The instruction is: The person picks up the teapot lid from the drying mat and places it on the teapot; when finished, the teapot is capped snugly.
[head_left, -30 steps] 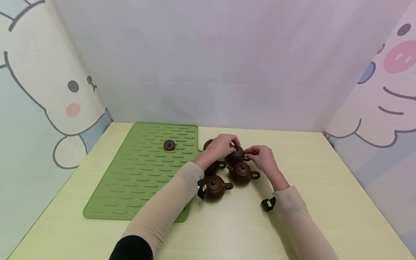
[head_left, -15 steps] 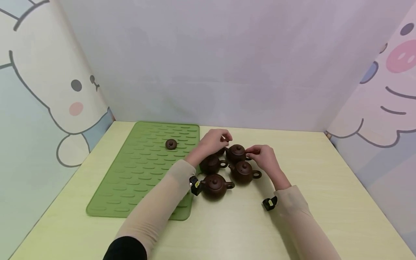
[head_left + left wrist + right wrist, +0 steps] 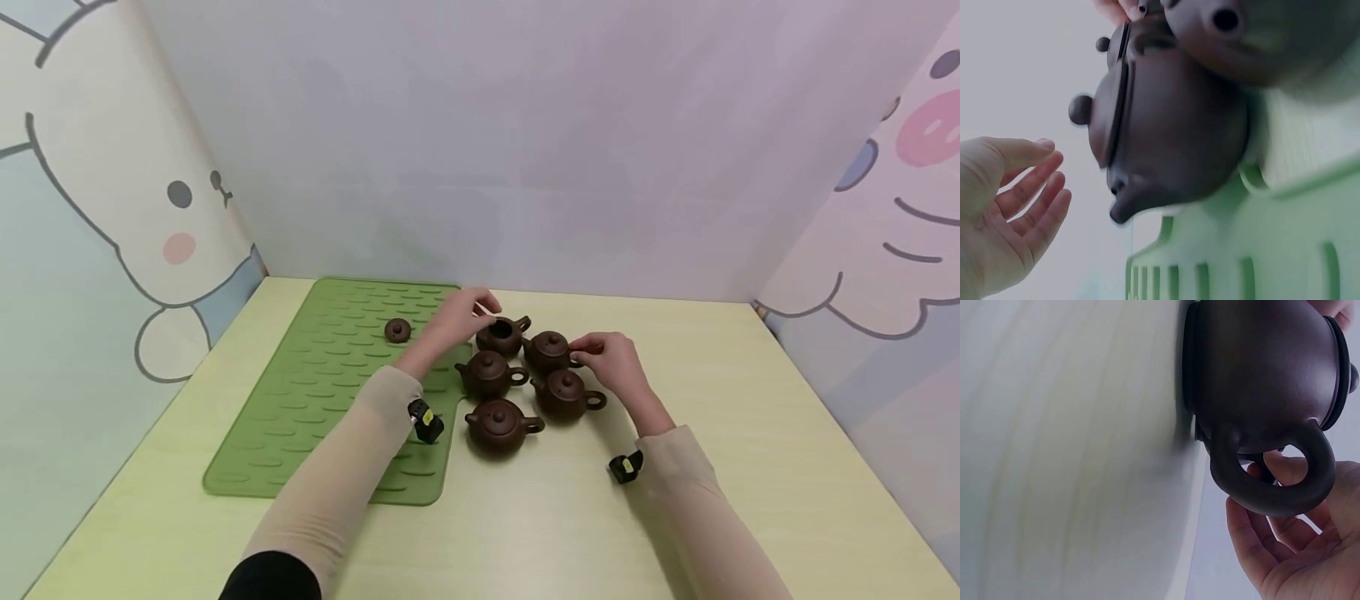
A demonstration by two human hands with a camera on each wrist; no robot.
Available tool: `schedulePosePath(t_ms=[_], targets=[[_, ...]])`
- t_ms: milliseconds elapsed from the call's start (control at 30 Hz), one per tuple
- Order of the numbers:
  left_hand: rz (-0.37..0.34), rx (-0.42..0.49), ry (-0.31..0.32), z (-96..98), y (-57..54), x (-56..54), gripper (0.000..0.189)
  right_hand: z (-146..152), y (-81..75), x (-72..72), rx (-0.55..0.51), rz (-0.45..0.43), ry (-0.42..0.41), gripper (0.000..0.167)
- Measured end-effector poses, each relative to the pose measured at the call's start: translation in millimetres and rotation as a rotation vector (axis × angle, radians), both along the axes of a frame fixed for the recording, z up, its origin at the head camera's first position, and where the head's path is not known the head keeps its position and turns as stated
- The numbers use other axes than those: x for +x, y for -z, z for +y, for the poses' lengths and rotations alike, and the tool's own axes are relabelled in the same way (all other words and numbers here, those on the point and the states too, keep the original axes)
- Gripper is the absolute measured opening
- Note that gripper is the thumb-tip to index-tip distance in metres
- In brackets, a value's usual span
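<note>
My left hand (image 3: 456, 318) hovers beside a lidless teapot (image 3: 512, 342) at the back. In the left wrist view its fingers are loosely bent, with nothing between them. With thumb and fingers, my right hand (image 3: 617, 362) pinches the handle of a lidded dark brown teapot (image 3: 546, 355); in the right wrist view another teapot's handle (image 3: 1272, 497) partly covers that grip. Closer stand more lidded teapots: a middle left one (image 3: 486, 379), a right one (image 3: 562, 400) and a front one (image 3: 497, 433). A loose lid (image 3: 397, 331) lies on the green mat (image 3: 315, 417).
The teapots stand close together on the pale wooden table (image 3: 540, 517), along the mat's right side. A plain back wall (image 3: 480, 167) and printed side panels border the table. Black wrist cameras (image 3: 426, 421) hang by both sleeves.
My left hand has come off the lid of the back right teapot and moved left, uncovering the lidless teapot. My right hand keeps its hold on the handle.
</note>
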State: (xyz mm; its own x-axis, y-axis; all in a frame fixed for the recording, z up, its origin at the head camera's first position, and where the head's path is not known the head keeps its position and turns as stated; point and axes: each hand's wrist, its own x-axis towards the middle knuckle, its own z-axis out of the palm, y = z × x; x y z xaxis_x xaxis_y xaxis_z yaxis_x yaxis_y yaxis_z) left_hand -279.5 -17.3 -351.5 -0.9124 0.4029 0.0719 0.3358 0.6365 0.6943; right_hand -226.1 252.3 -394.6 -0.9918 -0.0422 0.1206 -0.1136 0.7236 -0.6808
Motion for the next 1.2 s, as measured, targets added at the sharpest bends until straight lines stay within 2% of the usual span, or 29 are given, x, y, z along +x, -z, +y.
schedulePosePath(t_ms=[400,633,867,1200], targets=[[-0.017,0.032,-0.090,-43.5,8.9,-1.2,0.016,-1,2.7,-2.2,-0.002,0.012,0.001,0.015],[-0.010,0.031,-0.148,-67.2,20.3,-2.2,0.019,-2,2.0,-2.4,-0.008,0.005,-0.005,0.016],[0.002,0.071,-0.179,-89.0,30.8,-2.0,0.023,-1,2.5,-2.4,-0.002,0.010,-0.005,0.016],[0.010,0.074,-0.218,-112.0,40.9,-0.2,0.023,-3,3.2,-2.0,-0.006,0.013,0.003,0.016]])
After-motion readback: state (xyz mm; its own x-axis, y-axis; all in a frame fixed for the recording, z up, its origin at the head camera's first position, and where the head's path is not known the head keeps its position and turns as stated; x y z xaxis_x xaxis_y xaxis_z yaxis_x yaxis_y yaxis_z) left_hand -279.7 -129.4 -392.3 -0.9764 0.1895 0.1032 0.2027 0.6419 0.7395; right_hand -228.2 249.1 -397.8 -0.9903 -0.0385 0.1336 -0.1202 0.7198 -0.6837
